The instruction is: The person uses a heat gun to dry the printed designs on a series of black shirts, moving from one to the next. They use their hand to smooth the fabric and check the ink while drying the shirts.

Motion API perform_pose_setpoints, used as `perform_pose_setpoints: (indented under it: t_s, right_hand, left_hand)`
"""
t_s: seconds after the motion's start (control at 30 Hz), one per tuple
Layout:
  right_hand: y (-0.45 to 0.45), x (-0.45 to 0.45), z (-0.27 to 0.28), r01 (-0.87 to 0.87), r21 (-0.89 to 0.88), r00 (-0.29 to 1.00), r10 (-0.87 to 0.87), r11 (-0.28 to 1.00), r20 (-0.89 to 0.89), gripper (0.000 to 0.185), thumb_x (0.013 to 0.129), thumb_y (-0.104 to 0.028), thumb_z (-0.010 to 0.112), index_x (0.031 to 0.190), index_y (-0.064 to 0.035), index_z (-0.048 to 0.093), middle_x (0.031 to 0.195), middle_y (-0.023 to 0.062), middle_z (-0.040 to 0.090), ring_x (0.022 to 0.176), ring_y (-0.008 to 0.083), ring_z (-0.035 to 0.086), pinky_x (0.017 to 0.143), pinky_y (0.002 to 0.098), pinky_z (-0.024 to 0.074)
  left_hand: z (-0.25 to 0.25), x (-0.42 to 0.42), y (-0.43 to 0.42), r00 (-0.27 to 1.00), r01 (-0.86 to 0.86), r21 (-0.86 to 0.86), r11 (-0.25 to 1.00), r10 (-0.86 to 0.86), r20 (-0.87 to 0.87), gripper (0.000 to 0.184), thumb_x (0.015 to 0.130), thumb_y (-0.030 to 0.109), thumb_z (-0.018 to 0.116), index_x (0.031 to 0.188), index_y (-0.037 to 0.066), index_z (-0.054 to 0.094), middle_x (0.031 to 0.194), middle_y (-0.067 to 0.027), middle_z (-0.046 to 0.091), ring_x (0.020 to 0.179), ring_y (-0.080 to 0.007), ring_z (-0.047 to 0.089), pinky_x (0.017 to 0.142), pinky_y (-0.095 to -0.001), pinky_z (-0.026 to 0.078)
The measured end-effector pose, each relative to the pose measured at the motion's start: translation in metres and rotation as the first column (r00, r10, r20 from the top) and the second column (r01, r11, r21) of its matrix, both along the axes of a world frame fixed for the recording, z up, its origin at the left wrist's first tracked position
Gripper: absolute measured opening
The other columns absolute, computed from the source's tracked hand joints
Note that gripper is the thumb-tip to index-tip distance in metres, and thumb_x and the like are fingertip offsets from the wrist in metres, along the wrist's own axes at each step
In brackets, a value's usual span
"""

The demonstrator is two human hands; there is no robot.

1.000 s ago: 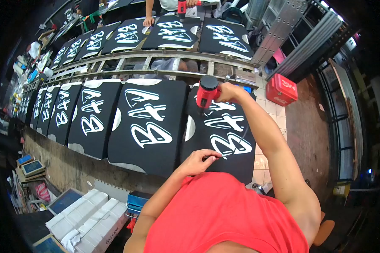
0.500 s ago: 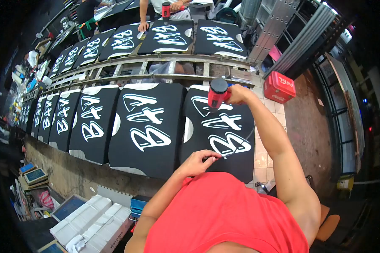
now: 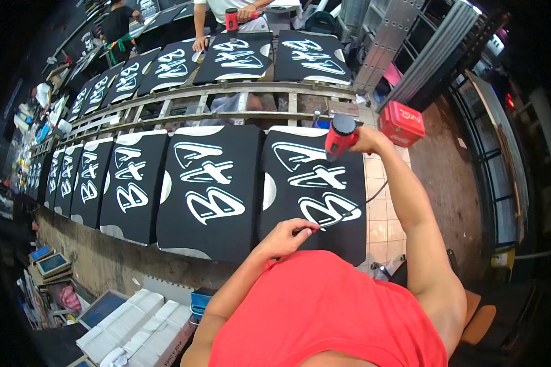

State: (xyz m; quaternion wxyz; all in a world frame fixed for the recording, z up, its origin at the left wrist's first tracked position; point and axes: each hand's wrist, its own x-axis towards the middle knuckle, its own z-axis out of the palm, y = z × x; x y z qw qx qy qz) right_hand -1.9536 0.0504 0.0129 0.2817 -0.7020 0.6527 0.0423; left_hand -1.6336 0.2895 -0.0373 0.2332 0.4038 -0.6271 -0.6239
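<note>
A red and black heat gun [image 3: 339,138] is gripped in my right hand [image 3: 368,141], over the upper right part of the nearest black shirt [image 3: 281,205]. White "BAY" lettering [image 3: 319,176] is printed on that shirt. My left hand [image 3: 286,237] is closed, thumb and fingertips pinched on the thin dark power cord [image 3: 372,199], near the shirt's lower edge. The cord crosses the "B" and goes up to the right, beyond the shirt's edge. A second black shirt [image 3: 211,235] with the same print lies flat just left of it.
More printed shirts [image 3: 125,217] line both sides of a slatted rack [image 3: 245,104]. Across it, a person's hand [image 3: 246,13] holds another heat gun [image 3: 231,23]. A red cooler box [image 3: 402,125] stands at right, below a metal ladder [image 3: 388,46]. White boxes [image 3: 125,324] sit lower left.
My right hand has moved the heat gun to the right, towards the shirt's right edge. The cord now bows out further right. My left hand stays in place.
</note>
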Motion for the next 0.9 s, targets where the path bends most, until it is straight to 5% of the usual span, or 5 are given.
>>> perform_pose_setpoints:
  t_s: [0.27,0.37,0.47,0.8,0.9]
  right_hand:
    - [-0.003,-0.038,-0.009,0.087,0.075,0.996,-0.085,0.993,-0.025,0.045,0.073,-0.03,0.079,0.112,-0.0082,0.073,0.071,0.0111,0.07,0.059,0.0206,0.067,0.052,0.0358,0.0579]
    - [-0.005,-0.036,-0.017,0.058,-0.025,0.995,-0.059,0.998,-0.08,0.044,0.074,-0.03,0.079,0.112,-0.0086,0.073,0.071,0.0107,0.069,0.06,0.0203,0.067,0.052,0.036,0.0577]
    - [-0.008,-0.027,-0.02,0.091,0.099,0.994,-0.095,0.991,0.044,0.043,0.075,-0.031,0.079,0.111,-0.0098,0.073,0.071,0.011,0.069,0.057,0.0206,0.066,0.053,0.0362,0.0574]
    - [-0.03,0.022,-0.053,-0.154,-0.202,0.987,0.16,0.967,0.016,0.041,0.073,-0.03,0.081,0.108,-0.0109,0.074,0.073,0.011,0.07,0.06,0.0211,0.067,0.053,0.0394,0.056]
    - [-0.02,0.052,-0.019,-0.081,0.054,0.994,0.077,0.995,0.079,0.042,0.074,-0.037,0.081,0.107,-0.0121,0.075,0.075,0.0113,0.071,0.062,0.0215,0.068,0.059,0.0395,0.0568]
  left_hand:
    - [0.003,-0.004,-0.003,0.999,0.028,-0.029,0.999,-0.027,0.029,0.027,0.1,0.013,0.059,0.123,0.007,0.073,0.118,-0.0104,0.074,0.11,-0.0226,0.071,0.097,-0.0349,0.053]
    - [0.004,-0.005,-0.003,0.999,0.029,-0.037,0.999,-0.027,0.032,0.028,0.1,0.013,0.059,0.123,0.007,0.073,0.118,-0.0105,0.074,0.11,-0.0225,0.071,0.097,-0.0349,0.053]
    - [0.001,-0.003,-0.002,1.0,0.017,-0.031,0.999,-0.016,0.024,0.028,0.1,0.013,0.059,0.123,0.007,0.073,0.118,-0.0106,0.074,0.109,-0.0224,0.071,0.097,-0.0349,0.053]
    - [0.001,0.003,0.002,1.0,-0.019,-0.033,0.999,0.019,0.003,0.027,0.1,0.013,0.059,0.122,0.008,0.074,0.117,-0.0114,0.074,0.108,-0.0227,0.071,0.097,-0.0349,0.054]
    - [0.0,0.004,0.002,1.0,-0.021,-0.041,0.999,0.022,0.008,0.027,0.1,0.013,0.059,0.122,0.007,0.074,0.116,-0.0114,0.074,0.108,-0.0224,0.071,0.097,-0.0348,0.054]
